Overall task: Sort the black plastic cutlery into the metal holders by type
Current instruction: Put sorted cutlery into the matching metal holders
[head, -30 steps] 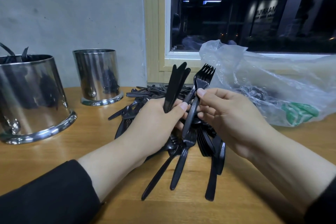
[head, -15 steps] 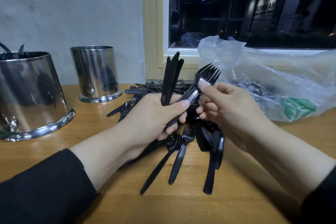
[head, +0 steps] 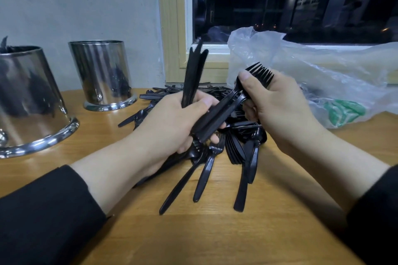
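Observation:
My left hand (head: 172,122) grips a bunch of black knives (head: 193,75) that stand upright above its thumb. My right hand (head: 277,105) holds a stack of black forks (head: 224,114) near the tines, thumb on top; their handles slant down-left and touch the fingers of my left hand. Under both hands a pile of black cutlery (head: 215,168) lies on the wooden table. Two metal holders stand at the left: a big near one (head: 28,101) with black pieces in it and a smaller far one (head: 101,75).
A crumpled clear plastic bag (head: 323,79) with green print lies at the right under the window sill. More loose cutlery (head: 155,94) is spread behind my hands toward the wall. Bare wooden tabletop (head: 215,234) stretches in front.
My right hand has tilted the forks from nearly upright to slanting, their handles swinging down-left into my left hand's fingers. The knives stay upright in my left hand.

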Action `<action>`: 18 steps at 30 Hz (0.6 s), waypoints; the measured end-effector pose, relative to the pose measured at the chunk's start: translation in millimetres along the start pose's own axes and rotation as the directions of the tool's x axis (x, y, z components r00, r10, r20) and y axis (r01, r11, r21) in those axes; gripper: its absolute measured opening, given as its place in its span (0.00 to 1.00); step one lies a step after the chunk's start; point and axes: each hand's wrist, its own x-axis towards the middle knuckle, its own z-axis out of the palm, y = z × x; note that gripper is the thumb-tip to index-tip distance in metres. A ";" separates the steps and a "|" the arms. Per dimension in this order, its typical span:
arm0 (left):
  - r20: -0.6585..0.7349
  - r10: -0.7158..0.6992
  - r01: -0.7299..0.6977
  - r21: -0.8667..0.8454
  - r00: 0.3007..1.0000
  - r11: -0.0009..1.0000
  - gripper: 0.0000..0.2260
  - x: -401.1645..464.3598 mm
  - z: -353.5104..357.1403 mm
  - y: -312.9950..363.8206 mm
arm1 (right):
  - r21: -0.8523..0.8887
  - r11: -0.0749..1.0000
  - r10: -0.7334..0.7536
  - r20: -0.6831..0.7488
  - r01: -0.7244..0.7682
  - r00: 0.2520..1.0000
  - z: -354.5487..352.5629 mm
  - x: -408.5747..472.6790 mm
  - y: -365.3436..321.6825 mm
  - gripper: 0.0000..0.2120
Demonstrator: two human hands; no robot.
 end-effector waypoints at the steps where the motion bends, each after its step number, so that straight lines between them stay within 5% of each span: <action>1: 0.001 0.007 -0.007 -0.025 1.000 1.000 0.11 -0.1 -0.4 1.1 | -0.020 1.000 -0.001 -0.008 0.001 1.000 -0.9 0.6 1.4 0.20; 9: 0.286 -0.075 0.018 0.198 0.955 0.980 0.16 -5.7 4.1 6.4 | -0.040 0.999 -0.011 0.085 0.015 0.996 -2.5 0.3 0.7 0.21; 15: 0.119 -0.062 0.054 0.073 0.991 0.996 0.15 -1.3 2.7 1.2 | -0.305 0.952 0.060 0.126 -0.019 0.990 -27.3 3.7 -2.1 0.23; 18: 0.054 -0.030 0.028 0.041 0.998 0.999 0.15 0.1 1.6 -0.7 | -0.550 0.832 0.164 0.374 0.075 0.913 -53.2 7.1 3.6 0.13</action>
